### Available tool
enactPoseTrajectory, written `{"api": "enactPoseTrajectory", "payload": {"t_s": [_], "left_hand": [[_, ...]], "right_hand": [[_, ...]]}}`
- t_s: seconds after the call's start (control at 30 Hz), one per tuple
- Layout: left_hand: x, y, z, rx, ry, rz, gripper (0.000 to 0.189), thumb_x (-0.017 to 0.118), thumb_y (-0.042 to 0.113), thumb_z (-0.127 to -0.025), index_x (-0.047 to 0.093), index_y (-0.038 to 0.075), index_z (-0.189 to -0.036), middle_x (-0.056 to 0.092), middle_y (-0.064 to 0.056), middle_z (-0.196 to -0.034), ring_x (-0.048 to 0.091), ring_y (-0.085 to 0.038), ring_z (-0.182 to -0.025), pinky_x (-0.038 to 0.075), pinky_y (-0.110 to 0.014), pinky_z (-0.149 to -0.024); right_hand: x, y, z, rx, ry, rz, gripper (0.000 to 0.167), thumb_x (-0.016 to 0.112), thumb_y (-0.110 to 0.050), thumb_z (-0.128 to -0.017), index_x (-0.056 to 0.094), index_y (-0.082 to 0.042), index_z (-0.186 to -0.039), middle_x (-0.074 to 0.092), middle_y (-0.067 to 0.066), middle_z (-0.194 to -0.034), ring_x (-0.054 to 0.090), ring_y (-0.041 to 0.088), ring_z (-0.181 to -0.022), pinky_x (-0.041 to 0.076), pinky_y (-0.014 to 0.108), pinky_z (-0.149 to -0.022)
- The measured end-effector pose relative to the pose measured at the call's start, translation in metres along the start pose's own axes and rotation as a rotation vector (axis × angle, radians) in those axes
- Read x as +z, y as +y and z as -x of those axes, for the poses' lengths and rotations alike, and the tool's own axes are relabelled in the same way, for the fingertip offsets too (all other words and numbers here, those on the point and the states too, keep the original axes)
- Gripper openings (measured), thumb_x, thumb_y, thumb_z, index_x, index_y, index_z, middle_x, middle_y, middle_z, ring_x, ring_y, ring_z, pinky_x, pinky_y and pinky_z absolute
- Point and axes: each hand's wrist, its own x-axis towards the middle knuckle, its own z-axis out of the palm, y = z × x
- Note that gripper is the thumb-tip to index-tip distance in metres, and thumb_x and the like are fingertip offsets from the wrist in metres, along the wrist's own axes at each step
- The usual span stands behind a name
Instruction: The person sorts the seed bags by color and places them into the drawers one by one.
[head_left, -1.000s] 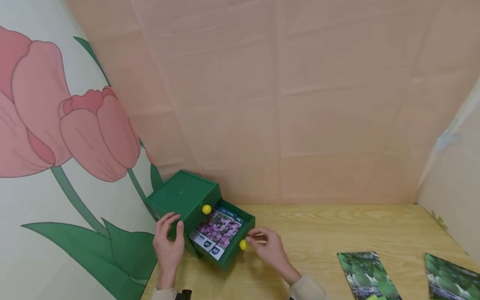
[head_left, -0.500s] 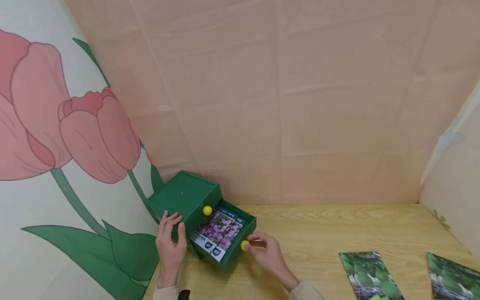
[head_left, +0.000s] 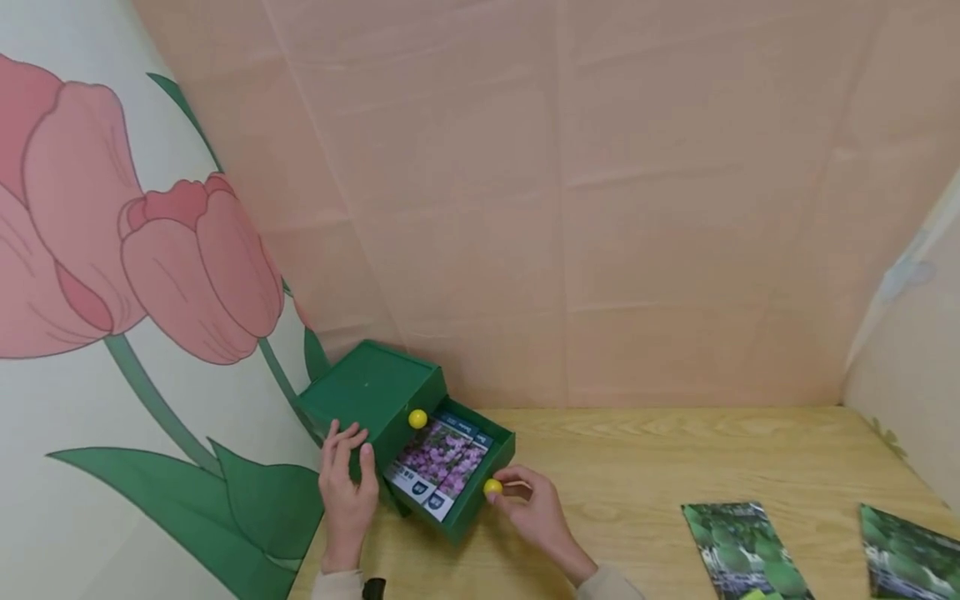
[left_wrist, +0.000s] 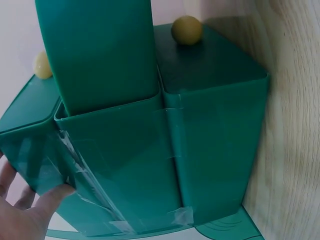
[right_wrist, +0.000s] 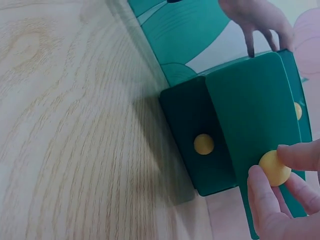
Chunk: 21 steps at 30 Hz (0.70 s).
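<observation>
A green drawer cabinet (head_left: 375, 387) stands against the wall in the head view, with its middle drawer (head_left: 461, 533) pulled out. Inside this drawer lie packets (head_left: 442, 462) printed with pink flowers. The thumb and fingers of my right hand (head_left: 536, 508) pinch the yellow knob (right_wrist: 274, 169) on the drawer's front. My left hand (head_left: 348, 500) rests against the cabinet's near side, fingertips at the top edge and thumb spread apart. The left wrist view has this thumb (left_wrist: 57, 195) on the cabinet's taped side. Other yellow knobs mark the top drawer (left_wrist: 37, 97) and bottom drawer (left_wrist: 215, 65), both pushed in.
Two packets with green pictures, one nearer (head_left: 742, 546) and one at the right edge (head_left: 911, 554), lie on the wooden table (head_left: 615, 450). A wall with painted tulips (head_left: 202, 267) rises close on the left; a pinkish sheet (head_left: 600, 208) covers the back.
The right fingers have come slightly closer round the knob. The drawer stands about as far out as before, and the left hand keeps its place on the cabinet.
</observation>
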Motion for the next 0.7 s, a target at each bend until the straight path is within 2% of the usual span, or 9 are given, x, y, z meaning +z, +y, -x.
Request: {"api": "enactPoseTrajectory", "payload": {"t_s": [0.17, 0.33, 0.5, 0.7], "left_hand": [[0.0010, 0.0010, -0.0007, 0.046, 0.032, 0.005, 0.020, 0.068, -0.005, -0.098, 0.075, 0.001, -0.116, 0.067, -0.023, -0.127, 0.048, -0.052, -0.144, 0.036, -0.065, -0.124], [0.0018, 0.0024, -0.0012, 0.055, 0.043, 0.014, 0.021, 0.068, -0.005, -0.098, 0.075, 0.001, -0.116, 0.067, -0.023, -0.127, 0.048, -0.052, -0.144, 0.036, -0.061, -0.126], [0.0014, 0.0012, -0.0002, 0.059, 0.052, 0.017, 0.021, 0.069, -0.006, -0.097, 0.075, 0.002, -0.116, 0.068, -0.022, -0.127, 0.048, -0.053, -0.144, 0.036, -0.059, -0.127], [0.0014, 0.0013, -0.0003, 0.059, 0.060, 0.023, 0.021, 0.069, -0.007, -0.096, 0.075, 0.001, -0.115, 0.068, -0.022, -0.127, 0.049, -0.051, -0.144, 0.032, -0.033, -0.131]], "right_hand": [[0.0024, -0.0013, -0.0011, 0.005, -0.003, 0.006, 0.022, 0.086, 0.006, -0.084, 0.076, 0.000, -0.103, 0.074, 0.017, -0.107, 0.073, 0.031, -0.104, 0.064, 0.023, -0.088], [0.0052, -0.0024, -0.0028, -0.001, 0.004, 0.012, 0.023, 0.086, 0.007, -0.083, 0.076, 0.000, -0.103, 0.074, 0.016, -0.107, 0.073, 0.028, -0.103, 0.064, 0.024, -0.089], [0.0065, -0.0026, -0.0045, -0.001, -0.005, 0.024, 0.023, 0.085, 0.007, -0.084, 0.076, 0.000, -0.104, 0.075, 0.016, -0.107, 0.073, 0.030, -0.104, 0.064, 0.024, -0.089], [0.0068, -0.0048, -0.0066, -0.001, -0.010, 0.026, 0.022, 0.085, 0.005, -0.086, 0.076, -0.001, -0.105, 0.075, 0.015, -0.109, 0.072, 0.032, -0.106, 0.063, 0.025, -0.091]]}}
